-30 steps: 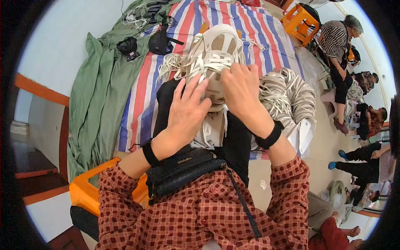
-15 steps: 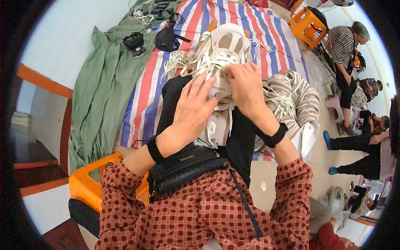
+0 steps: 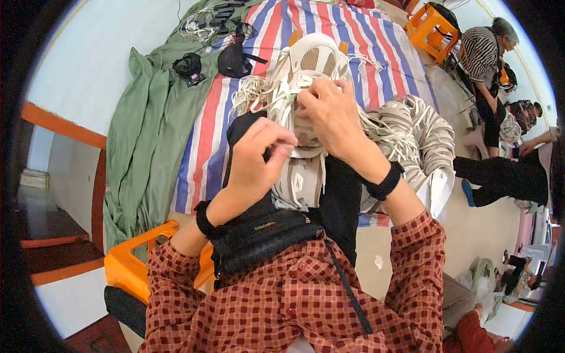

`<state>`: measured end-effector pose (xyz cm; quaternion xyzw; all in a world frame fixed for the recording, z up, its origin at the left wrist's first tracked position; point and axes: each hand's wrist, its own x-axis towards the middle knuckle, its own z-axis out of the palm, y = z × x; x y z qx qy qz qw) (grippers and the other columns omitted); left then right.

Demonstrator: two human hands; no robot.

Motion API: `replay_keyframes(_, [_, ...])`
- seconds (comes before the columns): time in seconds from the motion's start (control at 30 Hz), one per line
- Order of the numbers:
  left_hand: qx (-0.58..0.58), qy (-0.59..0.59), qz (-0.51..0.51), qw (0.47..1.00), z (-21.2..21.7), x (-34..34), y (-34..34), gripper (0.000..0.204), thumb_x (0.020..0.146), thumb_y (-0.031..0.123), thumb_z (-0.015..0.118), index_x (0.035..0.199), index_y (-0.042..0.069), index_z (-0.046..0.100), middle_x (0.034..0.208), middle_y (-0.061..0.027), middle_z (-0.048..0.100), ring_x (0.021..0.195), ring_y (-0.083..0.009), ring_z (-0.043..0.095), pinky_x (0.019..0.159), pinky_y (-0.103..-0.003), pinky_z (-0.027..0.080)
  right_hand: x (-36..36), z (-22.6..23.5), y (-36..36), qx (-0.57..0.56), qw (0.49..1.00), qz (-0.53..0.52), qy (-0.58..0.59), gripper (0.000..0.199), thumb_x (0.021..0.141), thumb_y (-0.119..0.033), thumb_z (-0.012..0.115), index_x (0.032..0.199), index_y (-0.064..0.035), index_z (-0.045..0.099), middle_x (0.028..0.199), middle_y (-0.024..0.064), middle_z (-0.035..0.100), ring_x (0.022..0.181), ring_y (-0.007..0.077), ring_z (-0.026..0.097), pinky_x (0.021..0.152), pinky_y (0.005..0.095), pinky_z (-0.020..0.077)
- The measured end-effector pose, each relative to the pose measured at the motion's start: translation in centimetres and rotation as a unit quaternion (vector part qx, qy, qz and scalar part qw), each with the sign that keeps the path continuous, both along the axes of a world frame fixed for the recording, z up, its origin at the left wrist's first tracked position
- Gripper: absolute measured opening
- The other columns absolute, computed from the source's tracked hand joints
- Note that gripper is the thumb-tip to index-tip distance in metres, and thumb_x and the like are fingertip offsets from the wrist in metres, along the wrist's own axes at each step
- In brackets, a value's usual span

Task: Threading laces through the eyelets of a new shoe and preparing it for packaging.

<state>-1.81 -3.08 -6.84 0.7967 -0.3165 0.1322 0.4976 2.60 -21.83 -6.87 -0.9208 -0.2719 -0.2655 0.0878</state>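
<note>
A white and beige sneaker upper [image 3: 316,52] lies in front of me, toe pointing away, with pale laces across it. My left hand [image 3: 254,170] is closed in a pinch on a white shoelace [image 3: 287,117] at the near left side of the shoe; its lace end is mostly hidden by the fingers. Over the shoe's lacing, my right hand [image 3: 332,117] has its fingers curled and pinched on the lace, covering part of the tongue. Another beige and white shoe piece [image 3: 291,182] hangs nearer to me, between my knees.
Stacked shoe uppers with loose laces [image 3: 432,138] lie at the right. A bundle of laces [image 3: 250,94] is at the left, on the striped sheet [image 3: 206,138]. Beyond are a green cloth [image 3: 147,129] and black bags [image 3: 235,59]. An orange stool [image 3: 132,256] is beside me; people sit at the right.
My left hand has drawn back toward me, its spread fingers now closed in a pinch. My right hand has shifted slightly left across the lacing. At the right, a standing person's legs have moved.
</note>
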Motion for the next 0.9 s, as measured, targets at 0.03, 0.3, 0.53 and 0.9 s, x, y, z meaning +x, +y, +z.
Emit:
replay_keyframes(0.03, [-0.031,0.068,0.030,0.997,0.2,0.1,0.0,0.012,0.077,-0.005,0.061,0.086,0.003,0.062,0.087,-0.0096,0.058,0.076,-0.0243,0.058,0.071,-0.031,0.047,0.2,-0.1,0.2,-0.001,1.000,0.000,-0.002,0.011,0.081,-0.018,0.062,0.090,-0.0109,0.059,0.092,0.0069,0.055,0.093,0.0245,0.057,0.089,0.0446,0.0358])
replay_keyframes(0.3, [0.064,-0.028,0.101,0.992,0.6,4.1,-1.6,0.009,0.077,0.002,0.062,0.086,0.006,0.060,0.078,-0.0103,0.055,0.073,-0.0285,0.059,0.064,-0.038,0.046,2.8,2.6,2.2,0.550,0.804,0.083,0.209,0.015,0.090,-0.013,0.058,0.080,-0.0015,0.057,0.068,0.0067,0.061,0.060,0.0128,0.058,0.055,0.0276,0.0454])
replay_keyframes(0.53, [0.195,-0.082,0.101,0.972,1.3,6.0,-2.6,0.010,0.076,0.004,0.062,0.085,0.005,0.059,0.079,-0.0103,0.060,0.074,-0.0280,0.061,0.066,-0.037,0.048,2.0,1.1,-0.5,0.648,0.708,0.099,0.263,0.013,0.096,-0.014,0.055,0.089,-0.0031,0.056,0.079,0.0019,0.061,0.066,0.0074,0.059,0.065,0.0223,0.0507])
replay_keyframes(0.9, [0.116,0.181,0.038,0.976,1.6,7.8,-3.9,0.017,0.074,0.007,0.064,0.089,0.004,0.057,0.073,-0.0066,0.061,0.067,-0.0181,0.060,0.063,-0.034,0.048,0.8,0.0,-1.3,0.695,0.677,0.081,0.228,0.015,0.093,-0.014,0.057,0.088,0.0004,0.057,0.078,0.0045,0.063,0.066,0.0079,0.060,0.060,0.0223,0.0493])
